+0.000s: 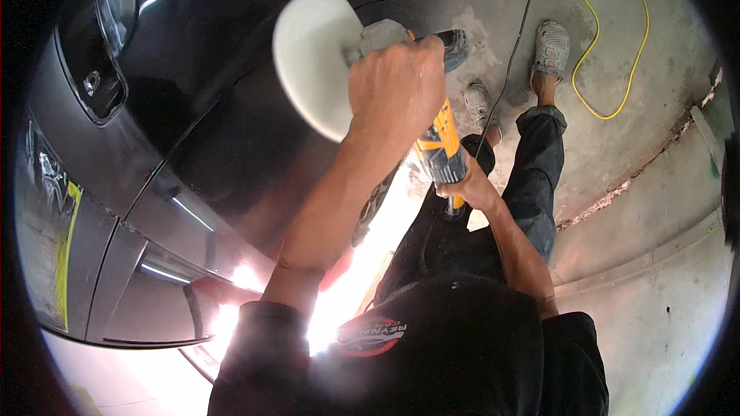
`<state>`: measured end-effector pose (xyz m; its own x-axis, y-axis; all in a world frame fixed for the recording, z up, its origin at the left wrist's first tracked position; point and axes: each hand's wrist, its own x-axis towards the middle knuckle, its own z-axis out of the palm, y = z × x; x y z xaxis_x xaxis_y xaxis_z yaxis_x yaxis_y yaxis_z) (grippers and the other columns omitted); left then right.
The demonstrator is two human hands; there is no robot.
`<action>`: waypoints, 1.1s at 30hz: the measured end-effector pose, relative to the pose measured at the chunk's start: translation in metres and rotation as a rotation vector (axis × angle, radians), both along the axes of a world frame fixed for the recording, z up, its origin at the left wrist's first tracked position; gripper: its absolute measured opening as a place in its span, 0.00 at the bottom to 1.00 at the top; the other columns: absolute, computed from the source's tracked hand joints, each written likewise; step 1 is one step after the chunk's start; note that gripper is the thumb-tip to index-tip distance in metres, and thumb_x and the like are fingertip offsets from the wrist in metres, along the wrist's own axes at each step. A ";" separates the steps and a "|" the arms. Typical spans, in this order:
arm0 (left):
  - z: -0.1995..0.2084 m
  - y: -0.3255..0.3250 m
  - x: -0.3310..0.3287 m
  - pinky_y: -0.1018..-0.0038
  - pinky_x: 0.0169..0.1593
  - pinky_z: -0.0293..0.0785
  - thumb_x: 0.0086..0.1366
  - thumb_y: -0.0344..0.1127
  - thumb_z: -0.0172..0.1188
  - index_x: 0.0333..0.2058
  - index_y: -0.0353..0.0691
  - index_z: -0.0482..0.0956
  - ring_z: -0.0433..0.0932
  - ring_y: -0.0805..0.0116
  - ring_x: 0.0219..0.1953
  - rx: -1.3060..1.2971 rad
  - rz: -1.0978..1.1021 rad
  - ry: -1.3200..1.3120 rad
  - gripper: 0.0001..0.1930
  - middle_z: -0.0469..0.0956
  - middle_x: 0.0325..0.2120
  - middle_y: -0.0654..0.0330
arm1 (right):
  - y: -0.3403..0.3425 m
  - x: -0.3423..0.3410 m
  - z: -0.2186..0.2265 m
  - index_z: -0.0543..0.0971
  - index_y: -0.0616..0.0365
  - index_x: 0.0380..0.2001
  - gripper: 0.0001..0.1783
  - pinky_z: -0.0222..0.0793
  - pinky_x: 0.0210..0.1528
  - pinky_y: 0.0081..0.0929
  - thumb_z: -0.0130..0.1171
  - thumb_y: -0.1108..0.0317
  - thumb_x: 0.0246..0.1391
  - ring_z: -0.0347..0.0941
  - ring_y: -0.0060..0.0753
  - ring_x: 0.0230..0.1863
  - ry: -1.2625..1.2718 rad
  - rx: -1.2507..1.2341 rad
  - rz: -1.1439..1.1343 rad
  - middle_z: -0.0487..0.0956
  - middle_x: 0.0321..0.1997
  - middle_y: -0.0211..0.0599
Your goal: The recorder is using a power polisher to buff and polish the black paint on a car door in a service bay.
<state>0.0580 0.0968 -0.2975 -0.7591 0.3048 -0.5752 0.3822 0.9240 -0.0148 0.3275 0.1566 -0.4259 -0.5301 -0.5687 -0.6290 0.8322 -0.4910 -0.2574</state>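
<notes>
So I'm standing here watching someone in a black T-shirt (455,339) with a polisher (441,135), yellow and black with a big round white pad (312,62) up front. Both hands are on it, and it's up off the floor (678,46), in front of the body and right beside a glossy dark car panel (208,177). Left hand (397,85) is closed over the head just behind the pad, knuckles up, gripping the tool, though most of the fingertips are hidden from me. Right hand (472,185) has its fingers wrapped around the rear grip, lower and closer to the belly. The pad is tilted, its face turned toward the car; can't tell if it's actually touching the paint. There's a dark recess (92,81) in the bodywork over on the left, a strip of yellow-green tape (69,246) below that, and harsh white glare by the left elbow. On the concrete, 2 grey clogs (551,50) poke out past dark trousers (536,173). A thin black cord (518,38) runs between them, and a yellow cord (632,77) makes 1 long loop to their right, toward the floor's crumbly edge, where a pale wall (655,277) starts.
</notes>
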 end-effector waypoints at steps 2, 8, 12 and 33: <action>-0.013 0.001 -0.008 0.52 0.37 0.83 0.57 0.37 0.71 0.36 0.38 0.84 0.87 0.45 0.31 -0.006 0.008 -0.030 0.11 0.85 0.26 0.48 | 0.000 -0.003 -0.013 0.70 0.62 0.62 0.43 0.79 0.48 0.30 0.75 0.82 0.38 0.80 0.28 0.42 -0.091 0.014 0.060 0.82 0.45 0.31; 0.020 0.000 -0.015 0.55 0.37 0.82 0.56 0.40 0.72 0.34 0.41 0.83 0.86 0.47 0.32 0.079 0.047 -0.013 0.11 0.85 0.29 0.50 | 0.014 -0.013 0.009 0.70 0.60 0.64 0.48 0.70 0.68 0.36 0.78 0.80 0.35 0.77 0.31 0.59 0.007 0.113 -0.029 0.81 0.56 0.32; 0.059 0.017 -0.052 0.56 0.37 0.82 0.56 0.41 0.73 0.34 0.42 0.83 0.86 0.49 0.33 0.131 0.016 0.061 0.12 0.85 0.30 0.51 | 0.028 -0.054 0.031 0.68 0.61 0.65 0.51 0.67 0.70 0.36 0.81 0.78 0.34 0.76 0.35 0.62 0.140 0.257 -0.037 0.80 0.59 0.37; 0.131 -0.010 -0.007 0.58 0.29 0.74 0.54 0.42 0.73 0.27 0.43 0.79 0.80 0.53 0.23 0.311 -0.001 0.272 0.12 0.78 0.22 0.57 | 0.036 -0.046 0.054 0.64 0.60 0.68 0.55 0.68 0.68 0.35 0.81 0.79 0.33 0.74 0.31 0.61 0.304 0.246 -0.022 0.76 0.60 0.34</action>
